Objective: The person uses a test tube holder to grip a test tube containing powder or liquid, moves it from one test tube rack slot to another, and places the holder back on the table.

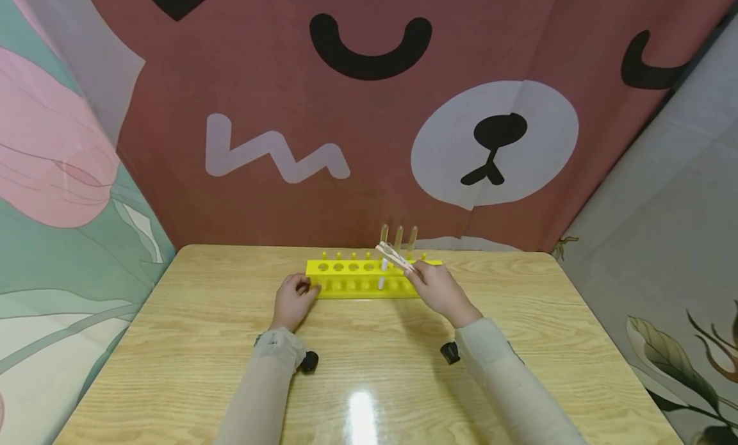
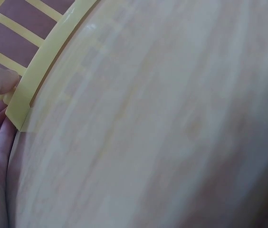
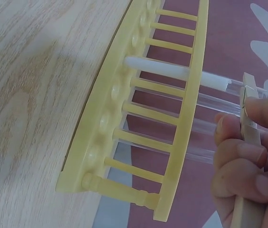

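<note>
A yellow test tube rack [image 1: 369, 292] stands near the table's back edge. My left hand [image 1: 293, 299] grips its left end; in the left wrist view the fingers [image 2: 1, 81] are at the corner of the rack's base [image 2: 34, 78]. My right hand [image 1: 439, 290] holds a wooden test tube clamp [image 1: 396, 258], which slants up and left over the rack. In the right wrist view, the clamp's tip [image 3: 248, 90] lies at the upper part of a test tube with white contents [image 3: 167, 69]. That tube stands in the rack. Clear test tubes [image 3: 219, 102] stand beside it, partly hidden by the right hand.
The wooden table [image 1: 357, 349] extends in front of the rack and to both sides. A brown curtain [image 1: 277, 208] with a cartoon face hangs close behind it. Printed curtains [image 1: 57, 253] flank the table. Black devices [image 1: 309, 362] are worn at both wrists.
</note>
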Demonstrator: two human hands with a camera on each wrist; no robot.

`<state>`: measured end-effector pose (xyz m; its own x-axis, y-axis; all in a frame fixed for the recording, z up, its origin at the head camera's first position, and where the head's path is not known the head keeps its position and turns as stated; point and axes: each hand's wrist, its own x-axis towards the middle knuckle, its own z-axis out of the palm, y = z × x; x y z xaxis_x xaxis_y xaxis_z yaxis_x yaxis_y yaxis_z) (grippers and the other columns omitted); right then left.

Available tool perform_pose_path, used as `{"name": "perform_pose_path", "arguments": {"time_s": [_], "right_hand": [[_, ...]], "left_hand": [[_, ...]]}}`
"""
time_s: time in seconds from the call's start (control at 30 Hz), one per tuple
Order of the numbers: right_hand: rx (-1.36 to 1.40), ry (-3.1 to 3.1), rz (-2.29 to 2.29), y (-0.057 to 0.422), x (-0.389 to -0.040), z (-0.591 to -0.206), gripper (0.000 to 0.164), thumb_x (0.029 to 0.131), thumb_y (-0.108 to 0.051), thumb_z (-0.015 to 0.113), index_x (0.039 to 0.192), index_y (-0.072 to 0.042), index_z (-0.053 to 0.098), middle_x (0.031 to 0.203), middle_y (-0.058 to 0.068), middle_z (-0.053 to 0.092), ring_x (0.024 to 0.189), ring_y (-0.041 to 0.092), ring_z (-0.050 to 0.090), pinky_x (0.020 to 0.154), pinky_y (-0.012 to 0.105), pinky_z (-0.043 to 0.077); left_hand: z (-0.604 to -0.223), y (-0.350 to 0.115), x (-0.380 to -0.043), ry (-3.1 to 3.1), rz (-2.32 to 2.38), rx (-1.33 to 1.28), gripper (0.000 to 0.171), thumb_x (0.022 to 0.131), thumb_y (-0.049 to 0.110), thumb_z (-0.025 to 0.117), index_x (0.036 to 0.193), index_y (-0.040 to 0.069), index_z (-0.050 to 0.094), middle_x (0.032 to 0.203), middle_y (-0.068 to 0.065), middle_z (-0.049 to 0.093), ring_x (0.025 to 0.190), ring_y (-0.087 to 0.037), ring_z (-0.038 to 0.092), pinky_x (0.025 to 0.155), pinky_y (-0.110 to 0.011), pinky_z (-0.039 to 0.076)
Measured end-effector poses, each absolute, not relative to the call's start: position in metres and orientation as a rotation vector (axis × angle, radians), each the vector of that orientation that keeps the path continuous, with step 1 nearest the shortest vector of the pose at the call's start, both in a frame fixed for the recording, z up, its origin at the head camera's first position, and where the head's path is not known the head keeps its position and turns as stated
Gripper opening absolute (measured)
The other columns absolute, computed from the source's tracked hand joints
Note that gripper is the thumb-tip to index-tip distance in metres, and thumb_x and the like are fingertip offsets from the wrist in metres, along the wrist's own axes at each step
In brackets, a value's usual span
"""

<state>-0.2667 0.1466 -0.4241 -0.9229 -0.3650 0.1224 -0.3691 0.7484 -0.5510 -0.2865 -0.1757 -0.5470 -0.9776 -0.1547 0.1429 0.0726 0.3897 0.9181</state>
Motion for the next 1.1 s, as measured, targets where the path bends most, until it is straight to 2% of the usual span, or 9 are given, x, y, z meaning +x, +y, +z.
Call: {"name": "perform_pose_path", "arguments": {"time_s": [0.83, 1.1], "right_hand": [[0.563, -2.961, 0.881, 0.1450, -0.2666, -0.4256, 0.026, 0.108, -0.024, 0.051, 0.095, -0.004, 0.060, 0.061, 0.002, 0.041, 0.047, 0.012, 0.028, 0.043, 0.024, 0.027], [0.541, -2.986, 0.879, 0.1443, -0.2667, -0.4258, 0.024, 0.108, -0.024, 0.050, 0.101, -0.003, 0.061, 0.062, 0.003, 0.042, 0.047, 0.013, 0.029, 0.044, 0.024, 0.027]], "left_hand": [[-0.5447, -0.1754, -0.2845, -2.442, -1.627, 0.082, 0.023, 0.091, 0.017, 0.075, 0.103, -0.001, 0.066, 0.118, -0.018, 0.059, 0.116, -0.034, 0.063, 0.100, -0.044, 0.054], [-0.5422, -0.1747, -0.2835, -2.443, -1.643, 0.093, 0.023, 0.091, 0.016, 0.075, 0.104, -0.002, 0.066, 0.120, -0.018, 0.059, 0.117, -0.034, 0.062, 0.101, -0.044, 0.054]]}}
